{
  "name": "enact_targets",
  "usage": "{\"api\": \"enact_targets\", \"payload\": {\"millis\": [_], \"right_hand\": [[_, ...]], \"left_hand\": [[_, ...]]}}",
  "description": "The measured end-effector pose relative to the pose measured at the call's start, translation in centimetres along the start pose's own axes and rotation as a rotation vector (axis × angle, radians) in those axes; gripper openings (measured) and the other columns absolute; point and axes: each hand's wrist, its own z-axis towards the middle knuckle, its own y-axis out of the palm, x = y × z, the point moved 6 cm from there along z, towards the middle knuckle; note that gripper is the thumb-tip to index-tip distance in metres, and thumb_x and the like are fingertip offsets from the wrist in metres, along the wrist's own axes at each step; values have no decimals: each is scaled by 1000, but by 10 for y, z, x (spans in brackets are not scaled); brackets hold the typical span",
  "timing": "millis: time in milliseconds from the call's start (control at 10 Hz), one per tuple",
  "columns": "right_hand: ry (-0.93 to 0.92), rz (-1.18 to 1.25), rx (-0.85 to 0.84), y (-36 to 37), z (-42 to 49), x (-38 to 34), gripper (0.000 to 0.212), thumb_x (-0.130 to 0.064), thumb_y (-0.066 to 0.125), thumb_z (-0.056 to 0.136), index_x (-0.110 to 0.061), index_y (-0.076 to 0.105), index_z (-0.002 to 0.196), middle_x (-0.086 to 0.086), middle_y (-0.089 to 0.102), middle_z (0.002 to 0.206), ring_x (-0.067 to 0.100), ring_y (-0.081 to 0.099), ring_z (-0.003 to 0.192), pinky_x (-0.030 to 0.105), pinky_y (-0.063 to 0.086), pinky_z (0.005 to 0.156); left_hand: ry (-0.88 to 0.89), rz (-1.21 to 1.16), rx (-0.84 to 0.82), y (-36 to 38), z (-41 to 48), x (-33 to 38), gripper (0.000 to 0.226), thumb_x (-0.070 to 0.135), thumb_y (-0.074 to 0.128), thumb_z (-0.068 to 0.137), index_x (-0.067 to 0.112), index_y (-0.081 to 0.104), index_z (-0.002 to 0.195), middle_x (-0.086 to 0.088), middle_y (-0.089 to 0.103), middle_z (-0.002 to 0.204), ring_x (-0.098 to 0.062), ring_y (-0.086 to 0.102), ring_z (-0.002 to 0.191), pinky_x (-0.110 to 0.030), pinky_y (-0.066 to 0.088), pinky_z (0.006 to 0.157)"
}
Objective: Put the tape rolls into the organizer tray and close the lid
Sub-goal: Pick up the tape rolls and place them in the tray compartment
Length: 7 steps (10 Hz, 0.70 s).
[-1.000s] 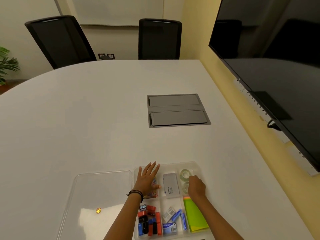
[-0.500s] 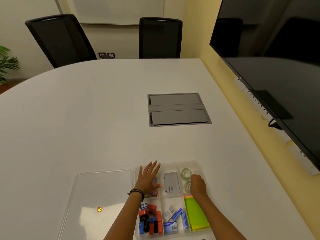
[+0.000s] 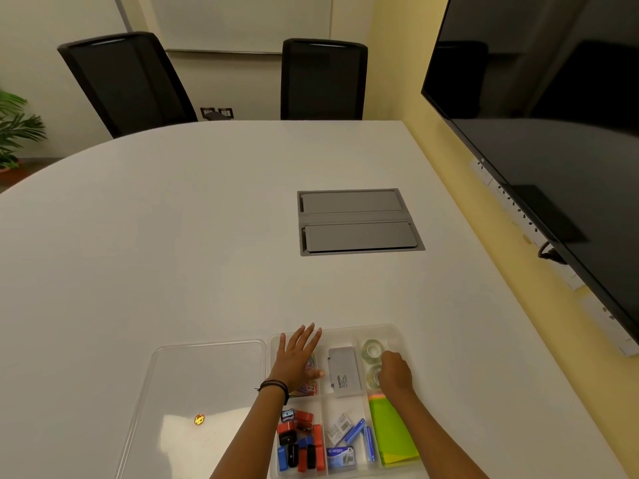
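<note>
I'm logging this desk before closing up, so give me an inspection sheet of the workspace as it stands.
Surface: white table, with a grey hatch set in it.
Job's things: far roll and near roll lie in the far right compartment of the organizer tray; the lid lies flat on the table left of it, tray not closed.
Clutter: grey box, green sticky notes, small red, blue and black items in other compartments.
Grips: left hand flat, fingers spread, over the far left compartment; right hand curled at the near roll, hold unclear.
Cables: one black cable under the screen.
Surroundings: two black chairs, plant.
</note>
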Motion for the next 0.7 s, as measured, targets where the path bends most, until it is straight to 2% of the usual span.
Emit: {"api": "enact_targets", "payload": {"millis": [100, 200, 400, 500, 700], "right_hand": [[25, -25, -8, -3, 2, -3, 21, -5, 45, 94, -5, 56, 112, 14, 60, 120, 26, 61, 108, 28, 50, 85], [36, -20, 6, -5, 1, -7, 23, -9, 44, 95, -3, 59, 111, 14, 62, 119, 26, 62, 106, 28, 51, 84], [15, -49, -60, 2, 0, -14, 35, -35, 56, 91, -7, 60, 113, 8, 66, 118, 21, 64, 105, 26, 51, 82], [16, -87, -78, 6, 0, -16, 38, -38, 57, 90, -9, 58, 115, 7, 65, 120, 21, 64, 107, 27, 51, 83], [27, -84, -52, 8, -1, -15, 31, -27, 58, 90, -10, 57, 116, 6, 63, 121, 19, 63, 108, 24, 50, 84]], "left_hand": [[-1, -2, -1, -1, 0, 0, 87, 50, 53, 89, 25, -4, 148, -4, -10, 161, -23, -9, 148, -52, -10, 117], [2, -1, 3, -1, 0, 1, 86, 50, 53, 89, 25, -4, 148, -4, -10, 161, -23, -9, 148, -52, -9, 117], [8, 0, 1, -1, -1, 1, 86, 50, 53, 89, 24, -5, 148, -4, -11, 160, -23, -10, 148, -52, -10, 117], [10, -5, 7, 1, 0, 0, 87, 50, 53, 89, 24, -4, 148, -4, -11, 161, -24, -10, 148, -52, -11, 117], [14, -10, 5, 4, 3, -3, 87, 49, 54, 89, 25, -4, 149, -3, -11, 161, -23, -11, 148, -52, -12, 117]]}}
